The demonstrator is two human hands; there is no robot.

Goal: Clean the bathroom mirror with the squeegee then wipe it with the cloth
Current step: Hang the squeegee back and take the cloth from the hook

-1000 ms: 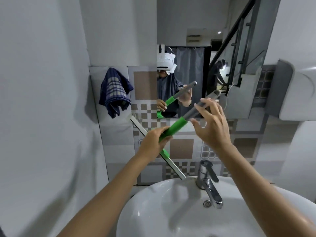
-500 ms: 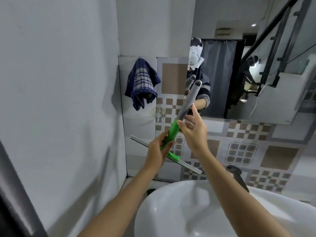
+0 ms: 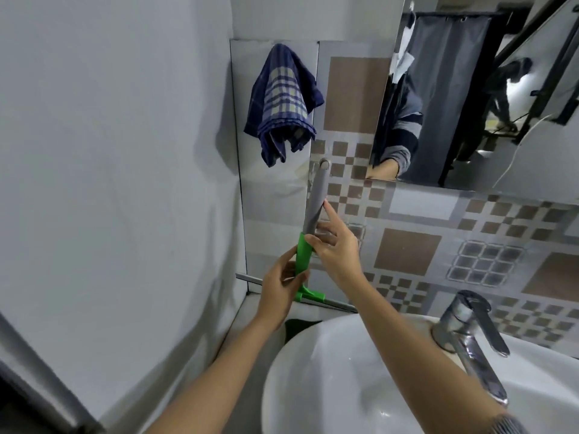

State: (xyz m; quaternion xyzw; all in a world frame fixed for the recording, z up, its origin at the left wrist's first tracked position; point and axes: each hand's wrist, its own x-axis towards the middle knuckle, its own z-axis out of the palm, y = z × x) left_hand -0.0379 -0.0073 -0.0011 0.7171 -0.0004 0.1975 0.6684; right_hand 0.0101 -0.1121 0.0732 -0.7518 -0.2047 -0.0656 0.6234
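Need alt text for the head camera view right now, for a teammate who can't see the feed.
Both hands hold a squeegee upright before the tiled wall: the left hand grips its green base, the right hand loosely steadies the grey handle. A blue checked cloth hangs above, the mirror upper right, the sink below.

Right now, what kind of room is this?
A small bathroom, most likely in a home: a white basin with a chrome faucet, a wall mirror above patterned tiles, and a checked cloth hanging on the wall.
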